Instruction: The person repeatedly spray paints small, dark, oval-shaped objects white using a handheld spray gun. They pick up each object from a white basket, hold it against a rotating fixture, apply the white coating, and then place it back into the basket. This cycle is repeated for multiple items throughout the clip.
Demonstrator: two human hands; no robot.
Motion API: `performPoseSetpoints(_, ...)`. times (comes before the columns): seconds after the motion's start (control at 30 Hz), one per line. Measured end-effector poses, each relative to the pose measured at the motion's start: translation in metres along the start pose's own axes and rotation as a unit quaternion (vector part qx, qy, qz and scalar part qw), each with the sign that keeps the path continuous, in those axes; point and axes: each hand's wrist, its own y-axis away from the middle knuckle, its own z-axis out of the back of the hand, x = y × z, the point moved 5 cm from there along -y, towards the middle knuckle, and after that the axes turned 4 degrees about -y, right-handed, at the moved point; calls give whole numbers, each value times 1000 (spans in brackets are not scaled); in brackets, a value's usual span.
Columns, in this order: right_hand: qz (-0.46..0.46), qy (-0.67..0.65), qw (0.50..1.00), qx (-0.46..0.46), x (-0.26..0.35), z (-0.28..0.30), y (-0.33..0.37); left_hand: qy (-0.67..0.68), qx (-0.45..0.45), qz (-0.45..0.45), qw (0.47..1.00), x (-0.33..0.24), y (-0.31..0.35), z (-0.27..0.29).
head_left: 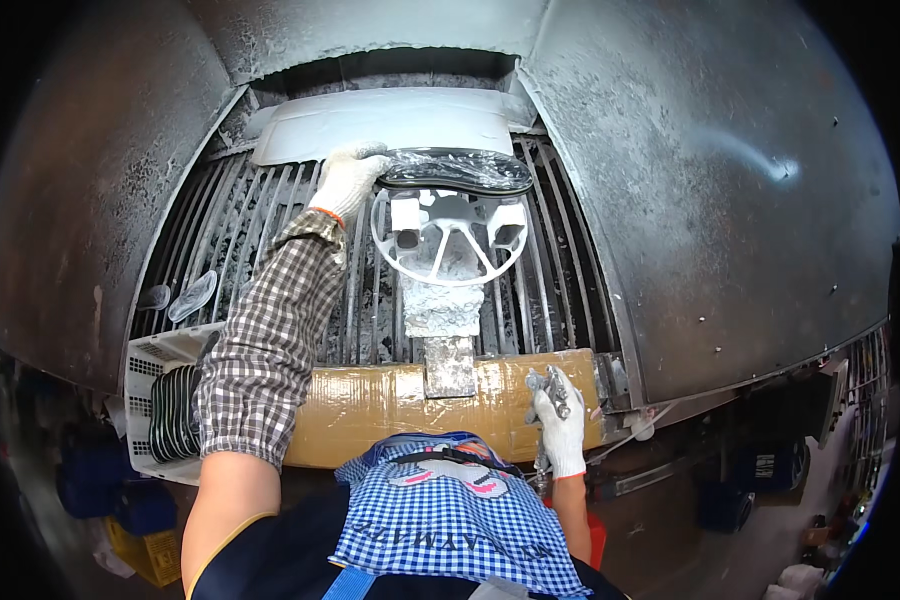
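Note:
My left hand [350, 180], in a white glove, reaches far forward with its fingers closed on the left end of a black shoe sole [460, 171]. The sole looks glossy, as if covered in clear film, and lies crosswise over a white spoked wheel-like stand [440, 275] with two blocky supports. Close to my body on the right, my gloved right hand [560, 415] is wrapped round a grey metal spray gun [548, 388], whose lower part is mostly hidden by the hand.
A white basket [138, 400] of upright dark soles stands left, partly behind my sleeve. Metal bars [540, 250] run under the stand, dusted white. Two clear sole-shaped pieces [193, 296] lie on them. Tape-covered cardboard [370, 415] lines the front edge; metal walls [730, 200] enclose the sides.

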Motion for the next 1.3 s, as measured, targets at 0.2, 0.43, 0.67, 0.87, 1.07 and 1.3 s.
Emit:
performPoseSetpoints(0.2,46,-49,997,-40,20,-2,9,149,-82,30,985,23,27,7)
performPoseSetpoints(0.43,64,-45,997,-30,34,2,4,374,-2,219,901,109,132,-40)
performPoseSetpoints(0.67,145,-135,978,71,116,-36,-19,581,108,175,788,113,170,-98)
performPoseSetpoints(0.87,138,-257,939,184,192,-89,-22,584,109,184,783,121,171,-119)
performPoseSetpoints(1.07,203,-204,935,208,229,-123,-23,537,135,155,818,108,174,-133)
performPoseSetpoints(1.3,234,-151,947,159,223,-126,-45,566,191,116,793,95,180,-138)
